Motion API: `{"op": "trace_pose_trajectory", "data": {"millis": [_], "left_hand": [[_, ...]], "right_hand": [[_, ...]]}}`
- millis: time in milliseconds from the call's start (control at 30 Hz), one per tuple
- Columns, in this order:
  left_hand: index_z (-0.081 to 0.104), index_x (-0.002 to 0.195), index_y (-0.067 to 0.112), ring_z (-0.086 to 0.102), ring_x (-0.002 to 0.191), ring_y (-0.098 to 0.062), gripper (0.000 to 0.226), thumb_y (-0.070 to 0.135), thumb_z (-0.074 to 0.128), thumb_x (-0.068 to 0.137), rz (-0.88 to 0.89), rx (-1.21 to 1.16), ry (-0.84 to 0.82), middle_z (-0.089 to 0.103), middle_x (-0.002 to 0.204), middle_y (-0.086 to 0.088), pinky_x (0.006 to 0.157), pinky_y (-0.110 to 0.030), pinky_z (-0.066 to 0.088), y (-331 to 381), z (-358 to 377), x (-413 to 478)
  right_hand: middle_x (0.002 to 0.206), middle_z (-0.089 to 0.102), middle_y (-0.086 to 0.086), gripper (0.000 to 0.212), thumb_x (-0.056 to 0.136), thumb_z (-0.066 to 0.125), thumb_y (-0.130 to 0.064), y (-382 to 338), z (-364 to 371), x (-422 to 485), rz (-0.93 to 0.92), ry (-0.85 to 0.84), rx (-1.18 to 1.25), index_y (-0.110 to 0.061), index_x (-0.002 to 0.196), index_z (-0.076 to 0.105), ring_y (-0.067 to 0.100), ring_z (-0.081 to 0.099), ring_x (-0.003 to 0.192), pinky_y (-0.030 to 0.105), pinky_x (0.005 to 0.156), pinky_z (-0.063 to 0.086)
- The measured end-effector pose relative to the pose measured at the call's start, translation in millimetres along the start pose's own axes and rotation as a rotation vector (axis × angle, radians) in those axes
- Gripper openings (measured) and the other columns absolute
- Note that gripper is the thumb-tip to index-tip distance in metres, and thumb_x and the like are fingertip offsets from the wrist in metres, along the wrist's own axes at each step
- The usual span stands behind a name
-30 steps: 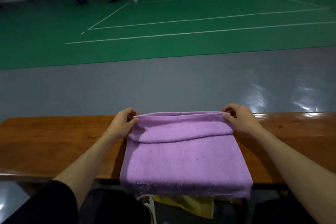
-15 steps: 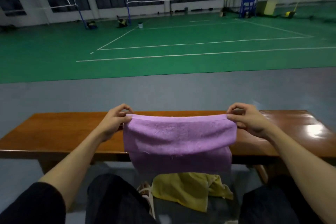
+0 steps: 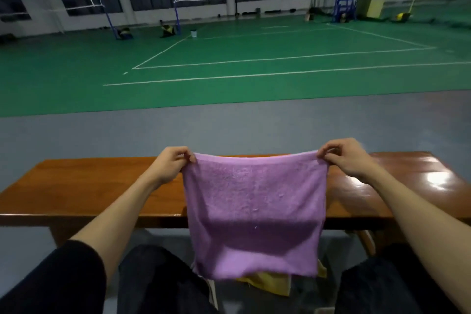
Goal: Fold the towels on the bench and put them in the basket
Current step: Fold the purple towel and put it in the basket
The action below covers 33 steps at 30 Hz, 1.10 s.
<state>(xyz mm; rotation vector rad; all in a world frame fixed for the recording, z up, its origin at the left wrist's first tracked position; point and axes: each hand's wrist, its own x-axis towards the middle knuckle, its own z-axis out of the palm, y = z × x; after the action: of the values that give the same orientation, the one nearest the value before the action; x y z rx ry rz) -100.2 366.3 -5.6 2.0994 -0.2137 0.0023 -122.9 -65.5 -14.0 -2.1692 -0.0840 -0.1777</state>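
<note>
A purple towel [image 3: 254, 211] hangs in the air in front of the wooden bench [image 3: 89, 186], stretched flat by its top edge. My left hand [image 3: 170, 163] pinches the top left corner and my right hand [image 3: 344, 157] pinches the top right corner. The towel's lower edge hangs below the bench's front edge, between my knees. Under it a yellow towel [image 3: 267, 284] shows on the floor side, partly hidden. A white rim [image 3: 212, 290] beside the yellow towel may be the basket; I cannot tell.
The bench runs left to right across the view, with bare glossy wood on both sides of the towel. My dark-trousered legs fill the bottom corners. Beyond the bench lie grey floor [image 3: 229, 130] and a green court with nets.
The towel lay folded on the bench a second ago. Both hands lifted its far edge, and it has dropped open and hangs at full length.
</note>
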Motion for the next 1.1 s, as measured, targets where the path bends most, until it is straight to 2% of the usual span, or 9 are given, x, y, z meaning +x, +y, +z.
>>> {"op": "trace_pose_trajectory", "data": {"millis": [67,167,300,567,667,800,900,1000,1100], "left_hand": [[0.065,0.069,0.020,0.058,0.080,-0.018,0.047,-0.017,0.043,0.088,0.031,0.126,0.021,0.067,0.075,0.005,0.073,-0.031,0.047,-10,5,25],[0.068,0.069,0.025,0.064,0.085,-0.014,0.044,-0.012,0.051,0.085,0.039,0.313,0.013,0.070,0.079,0.005,0.087,-0.029,0.050,-28,18,62],[0.076,0.091,0.011,0.064,0.098,-0.020,0.026,-0.003,0.054,0.087,0.007,0.475,0.035,0.073,0.100,-0.006,0.092,-0.026,0.045,-52,36,108],[0.063,0.124,0.017,0.053,0.113,-0.032,0.031,0.016,0.049,0.096,-0.011,0.730,-0.124,0.057,0.119,-0.013,0.101,-0.038,0.040,-93,55,176],[0.062,0.124,0.017,0.043,0.126,-0.026,0.031,0.026,0.051,0.097,-0.042,0.752,-0.123,0.053,0.129,-0.010,0.108,-0.037,0.029,-103,55,171],[0.062,0.123,0.016,0.041,0.125,-0.025,0.030,0.025,0.053,0.096,-0.018,0.668,0.028,0.054,0.122,-0.010,0.100,-0.032,0.024,-97,51,129],[0.061,0.121,0.018,0.045,0.118,-0.026,0.028,0.025,0.056,0.094,-0.030,0.687,0.026,0.059,0.107,-0.005,0.095,-0.032,0.027,-92,51,87],[0.055,0.128,0.022,0.045,0.118,-0.026,0.036,0.032,0.056,0.093,-0.115,0.788,-0.060,0.057,0.116,-0.007,0.099,-0.035,0.029,-87,54,59],[0.051,0.132,0.026,0.047,0.117,-0.027,0.043,0.037,0.059,0.091,-0.238,0.800,-0.092,0.056,0.124,-0.009,0.099,-0.038,0.037,-83,54,48]], "right_hand": [[0.077,0.071,0.009,0.034,0.083,0.061,0.012,10,7,21,-0.016,0.055,-0.128,-0.018,0.071,0.070,0.023,0.066,0.077,0.036,0.078,0.053],[0.086,0.073,0.014,0.017,0.082,0.065,0.008,22,22,52,-0.026,0.084,-0.246,-0.005,0.082,0.075,0.022,0.062,0.076,0.028,0.076,0.046],[0.091,0.073,0.016,0.013,0.083,0.065,0.004,41,43,101,0.012,0.098,-0.308,-0.001,0.088,0.076,0.025,0.063,0.083,0.023,0.075,0.039],[0.095,0.073,0.013,0.015,0.088,0.062,-0.001,81,76,167,0.147,0.011,-0.388,-0.004,0.092,0.076,0.017,0.058,0.080,0.017,0.075,0.036],[0.101,0.072,0.015,0.015,0.087,0.061,-0.005,88,82,165,0.171,-0.051,-0.442,-0.006,0.095,0.075,0.026,0.063,0.093,0.021,0.077,0.038],[0.110,0.065,0.016,0.019,0.085,0.061,-0.010,90,72,127,0.118,0.088,-0.512,-0.008,0.101,0.071,0.034,0.057,0.105,0.036,0.092,0.043],[0.097,0.070,0.009,0.022,0.080,0.066,-0.019,86,64,80,0.124,0.071,-0.515,-0.015,0.101,0.070,0.030,0.063,0.091,0.034,0.080,0.049],[0.080,0.066,-0.001,0.032,0.076,0.075,-0.029,78,64,40,0.187,-0.014,-0.474,-0.015,0.104,0.066,0.026,0.062,0.082,0.029,0.071,0.044],[0.104,0.067,0.005,0.050,0.074,0.076,-0.034,74,66,28,0.237,-0.084,-0.520,-0.014,0.117,0.060,0.029,0.062,0.097,0.033,0.080,0.050]]}}
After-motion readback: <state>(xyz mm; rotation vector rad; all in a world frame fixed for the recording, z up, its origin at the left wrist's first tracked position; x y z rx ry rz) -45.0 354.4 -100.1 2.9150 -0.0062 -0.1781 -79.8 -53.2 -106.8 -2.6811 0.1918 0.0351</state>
